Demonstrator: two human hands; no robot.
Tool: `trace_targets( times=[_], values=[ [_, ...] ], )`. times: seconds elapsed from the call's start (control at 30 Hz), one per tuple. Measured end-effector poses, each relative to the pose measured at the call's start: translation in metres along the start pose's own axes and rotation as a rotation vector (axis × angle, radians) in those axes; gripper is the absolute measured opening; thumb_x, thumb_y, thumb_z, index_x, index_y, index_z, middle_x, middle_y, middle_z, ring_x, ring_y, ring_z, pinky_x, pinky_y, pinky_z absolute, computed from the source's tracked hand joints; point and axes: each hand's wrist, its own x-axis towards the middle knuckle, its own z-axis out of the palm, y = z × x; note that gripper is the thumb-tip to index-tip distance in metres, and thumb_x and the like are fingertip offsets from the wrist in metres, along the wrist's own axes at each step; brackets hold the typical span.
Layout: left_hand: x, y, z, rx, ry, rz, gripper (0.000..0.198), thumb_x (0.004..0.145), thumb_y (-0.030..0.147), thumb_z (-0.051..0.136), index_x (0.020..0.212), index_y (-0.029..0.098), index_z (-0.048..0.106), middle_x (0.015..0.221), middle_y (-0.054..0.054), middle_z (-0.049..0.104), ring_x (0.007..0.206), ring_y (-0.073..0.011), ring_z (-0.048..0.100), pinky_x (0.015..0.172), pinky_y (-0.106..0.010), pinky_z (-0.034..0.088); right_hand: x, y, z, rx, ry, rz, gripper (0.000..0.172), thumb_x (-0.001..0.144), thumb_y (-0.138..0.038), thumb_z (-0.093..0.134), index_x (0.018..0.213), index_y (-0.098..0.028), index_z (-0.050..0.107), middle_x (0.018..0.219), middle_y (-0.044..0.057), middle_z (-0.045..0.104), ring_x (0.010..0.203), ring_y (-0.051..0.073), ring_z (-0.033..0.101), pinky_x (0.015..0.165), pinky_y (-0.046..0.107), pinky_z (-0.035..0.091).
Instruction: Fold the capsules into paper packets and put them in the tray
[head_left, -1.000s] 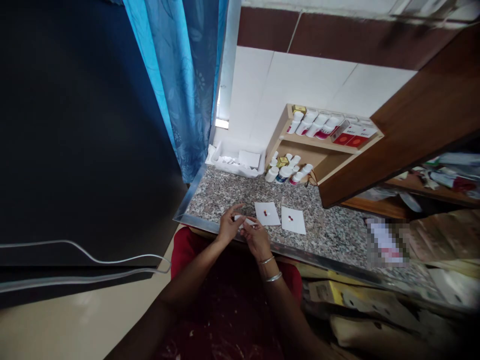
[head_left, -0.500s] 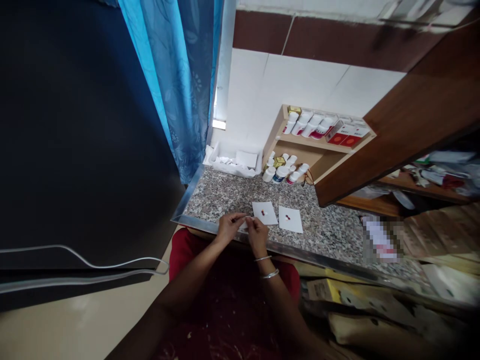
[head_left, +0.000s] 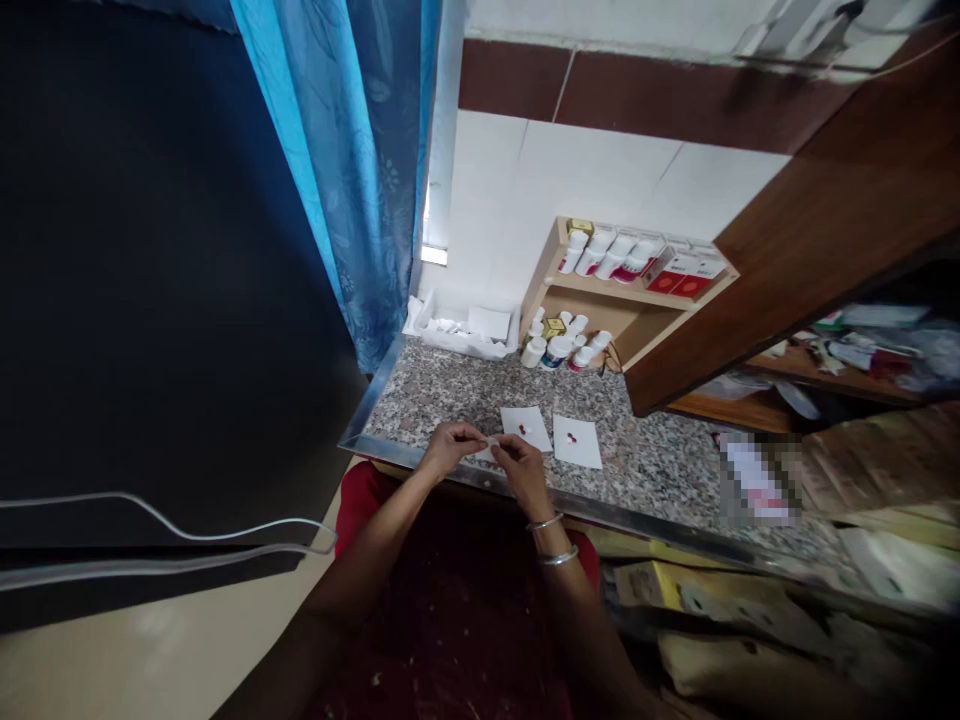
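Note:
At the counter's front edge, my left hand (head_left: pixel 448 449) and my right hand (head_left: pixel 523 470) pinch a small piece of white paper (head_left: pixel 487 452) between them. Its folds are too small to make out, and the fingers partly cover it. Just beyond my right hand lies a square white paper sheet (head_left: pixel 536 434) with a few small red-brown and white pills (head_left: pixel 523 429) on it. To its right is a second white paper sheet (head_left: pixel 589 452), bearing a few dark and pale pills (head_left: pixel 571 438). Two silver bangles circle my right wrist.
A white plastic tray (head_left: pixel 448 345) of papers stands at the back left of the granite counter (head_left: pixel 442 385). Beside it, a wooden shelf (head_left: pixel 630 292) holds white bottles and boxes. A blue curtain (head_left: pixel 375 180) hangs left; brown packets (head_left: pixel 885 450) lie right.
My right hand has moved slightly to the right and my left slightly to the left, showing more of the white paper between them. The view has shifted a little.

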Motion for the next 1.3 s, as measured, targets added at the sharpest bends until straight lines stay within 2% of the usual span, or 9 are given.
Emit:
trace_targets(
  times=[0.2,0.4,0.5,0.6,0.73,0.83,1.03,1.1,1.3],
  values=[
    [-0.002,0.001,-0.002,-0.035,-0.145,-0.014,0.012,0.056,0.018,0.065,0.067,0.013,0.066,0.061,0.0,0.062,0.056,-0.0086,0.052,0.057,-0.02,0.04,-0.001,-0.003,-0.005,0.034,0.003,-0.052,0.016,0.065,-0.019,0.054,0.073,-0.02,0.068,0.064,-0.002,0.061,0.059,0.011,0.053,0.057,0.023,0.043],
    [0.0,-0.012,0.002,-0.14,-0.044,-0.068,0.01,0.052,0.015,0.062,0.06,0.012,0.066,0.061,0.0,0.062,0.054,-0.009,0.052,0.051,-0.02,0.041,-0.003,-0.004,-0.006,0.148,-0.043,0.047,0.014,0.066,-0.025,0.056,0.071,-0.019,0.067,0.063,-0.002,0.061,0.055,0.011,0.053,0.052,0.023,0.045],
    [0.002,-0.019,0.005,-0.189,0.043,-0.144,0.01,0.049,0.015,0.061,0.058,0.012,0.064,0.053,0.001,0.059,0.048,-0.008,0.05,0.048,-0.02,0.04,-0.003,-0.008,-0.01,0.097,-0.15,0.065,0.021,0.068,-0.03,0.059,0.083,-0.018,0.067,0.07,0.0,0.063,0.061,0.012,0.054,0.057,0.023,0.045],
    [0.002,-0.019,0.006,-0.219,0.102,-0.192,0.01,0.049,0.016,0.062,0.057,0.012,0.062,0.047,0.003,0.055,0.041,-0.0065,0.047,0.045,-0.02,0.039,-0.003,-0.011,-0.012,0.012,-0.21,0.071,0.031,0.067,-0.032,0.063,0.093,-0.017,0.064,0.065,-0.001,0.061,0.06,0.012,0.054,0.057,0.023,0.044],
    [-0.001,-0.013,0.005,-0.227,-0.022,-0.194,0.018,0.054,0.023,0.066,0.068,0.012,0.061,0.058,0.001,0.061,0.049,-0.0101,0.056,0.051,-0.022,0.044,0.001,-0.006,-0.01,0.079,-0.134,0.11,0.032,0.068,-0.038,0.062,0.09,-0.015,0.064,0.061,0.0,0.061,0.057,0.013,0.056,0.055,0.025,0.045],
    [-0.003,-0.009,0.003,-0.074,-0.147,-0.158,0.031,0.06,0.032,0.067,0.083,0.013,0.062,0.064,-0.001,0.063,0.057,-0.0121,0.059,0.057,-0.024,0.045,0.006,-0.001,-0.009,0.105,-0.071,0.135,0.033,0.067,-0.042,0.063,0.085,-0.014,0.064,0.06,0.001,0.062,0.053,0.014,0.056,0.051,0.026,0.046],
    [0.003,-0.01,-0.003,0.485,-0.126,0.155,0.027,0.067,0.04,0.064,0.08,0.016,0.068,0.076,-0.003,0.066,0.07,-0.0134,0.058,0.063,-0.021,0.042,0.009,-0.001,-0.01,0.095,-0.016,0.176,0.038,0.06,-0.047,0.067,0.078,-0.014,0.065,0.056,0.001,0.063,0.048,0.014,0.056,0.046,0.026,0.046],
    [0.006,-0.011,-0.004,0.542,-0.148,0.225,0.025,0.07,0.04,0.061,0.076,0.017,0.069,0.079,-0.003,0.067,0.07,-0.0128,0.058,0.064,-0.02,0.042,0.008,-0.001,-0.009,0.107,-0.007,0.19,0.038,0.059,-0.048,0.068,0.077,-0.015,0.065,0.057,0.002,0.064,0.049,0.015,0.058,0.046,0.026,0.047],
    [0.009,-0.006,-0.009,0.696,-0.228,0.271,0.031,0.079,0.04,0.051,0.074,0.016,0.07,0.069,-0.001,0.066,0.067,-0.0128,0.058,0.059,-0.019,0.04,0.008,0.005,-0.009,0.094,0.0,0.189,0.038,0.061,-0.048,0.066,0.079,-0.015,0.065,0.057,0.002,0.064,0.05,0.016,0.059,0.047,0.027,0.048]
  ],
)
